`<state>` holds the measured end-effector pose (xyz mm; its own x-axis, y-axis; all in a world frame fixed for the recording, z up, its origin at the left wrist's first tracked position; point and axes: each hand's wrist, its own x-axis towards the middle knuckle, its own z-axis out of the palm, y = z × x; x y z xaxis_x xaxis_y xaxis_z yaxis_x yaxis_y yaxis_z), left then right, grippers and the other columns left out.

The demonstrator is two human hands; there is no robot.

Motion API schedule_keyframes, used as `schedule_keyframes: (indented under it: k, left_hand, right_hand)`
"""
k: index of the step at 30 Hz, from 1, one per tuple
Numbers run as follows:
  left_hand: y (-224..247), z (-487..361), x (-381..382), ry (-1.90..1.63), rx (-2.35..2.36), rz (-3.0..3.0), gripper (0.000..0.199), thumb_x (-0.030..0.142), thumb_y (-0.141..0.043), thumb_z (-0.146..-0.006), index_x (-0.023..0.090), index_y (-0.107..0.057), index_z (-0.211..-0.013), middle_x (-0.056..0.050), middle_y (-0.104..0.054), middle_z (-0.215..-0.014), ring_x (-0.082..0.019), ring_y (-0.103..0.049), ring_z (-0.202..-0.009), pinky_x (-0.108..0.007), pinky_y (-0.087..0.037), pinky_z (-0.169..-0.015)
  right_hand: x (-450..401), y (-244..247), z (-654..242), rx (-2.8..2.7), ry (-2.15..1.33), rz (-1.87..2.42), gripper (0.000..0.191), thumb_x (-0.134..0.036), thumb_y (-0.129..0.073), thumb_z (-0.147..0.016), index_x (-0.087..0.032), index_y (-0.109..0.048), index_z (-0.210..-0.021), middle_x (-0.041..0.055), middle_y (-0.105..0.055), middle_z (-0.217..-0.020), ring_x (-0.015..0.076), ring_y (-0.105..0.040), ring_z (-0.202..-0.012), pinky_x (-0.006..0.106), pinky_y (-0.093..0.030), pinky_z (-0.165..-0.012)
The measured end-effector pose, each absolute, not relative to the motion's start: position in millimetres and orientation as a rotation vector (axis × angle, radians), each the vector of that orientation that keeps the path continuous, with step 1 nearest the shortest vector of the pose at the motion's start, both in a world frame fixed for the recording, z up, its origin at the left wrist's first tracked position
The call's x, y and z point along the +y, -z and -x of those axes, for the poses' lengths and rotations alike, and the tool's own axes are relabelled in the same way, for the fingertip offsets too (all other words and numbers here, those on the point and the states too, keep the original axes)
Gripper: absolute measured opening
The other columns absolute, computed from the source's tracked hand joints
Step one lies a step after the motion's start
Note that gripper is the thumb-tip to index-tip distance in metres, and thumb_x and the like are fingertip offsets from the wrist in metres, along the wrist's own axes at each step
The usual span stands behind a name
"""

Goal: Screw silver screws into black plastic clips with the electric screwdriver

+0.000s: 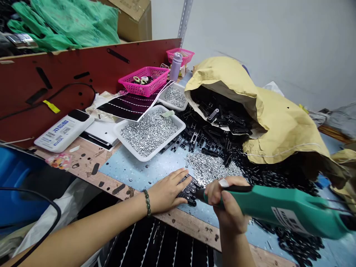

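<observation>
My right hand (229,207) is wrapped round the front of a green electric screwdriver (289,209), held nearly level with its black nose toward my left hand. A white wrap shows on one finger. My left hand (168,191), with a beaded bracelet at the wrist, lies with fingers stretched out over a small group of black slotted parts (188,190) near the table's front edge. The screwdriver's nose meets the right side of these parts; its very tip is hidden. Just behind lies a heap of small silver screws and nuts (211,167).
Behind the heap, a white tray (118,128) holds small silver hardware, with a second tray (162,99) farther back. Yellow sacks (286,122) spill black parts across the right. A white scale (62,133), pink basket (144,89) and lilac bottle (176,66) stand behind.
</observation>
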<state>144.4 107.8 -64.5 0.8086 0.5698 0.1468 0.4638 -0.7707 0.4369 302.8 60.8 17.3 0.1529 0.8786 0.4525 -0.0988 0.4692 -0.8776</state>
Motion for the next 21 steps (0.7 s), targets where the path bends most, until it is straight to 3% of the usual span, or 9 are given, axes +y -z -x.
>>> schedule_keyframes:
  k: [14, 21]
  left_hand:
    - [65.6, -144.0, 104.6, -0.456, 0.769, -2.591, 0.064, 0.043, -0.055, -0.088, 0.015, -0.030, -0.140, -0.015, -0.026, -0.150, -0.029, -0.018, -0.139, -0.043, -0.030, -0.110]
    - [67.0, -145.0, 105.5, -0.469, 0.749, -2.588, 0.064, 0.041, -0.058, -0.087, 0.014, -0.031, -0.139, -0.016, -0.028, -0.148, -0.029, -0.018, -0.139, -0.044, -0.028, -0.110]
  right_hand:
    - [41.9, -21.9, -296.2, -1.290, -0.755, 0.915, 0.005, -0.025, -0.054, -0.085, -0.023, -0.051, -0.089, -0.0084, -0.048, -0.051, 0.0108, -0.047, -0.044, 0.028, -0.043, -0.052]
    - [45.4, 2.2, -301.2, -1.366, -0.748, 1.025, 0.010, -0.031, -0.054, -0.084, -0.023, -0.048, -0.086, -0.0103, -0.043, -0.049, 0.0104, -0.046, -0.039, 0.029, -0.044, -0.050]
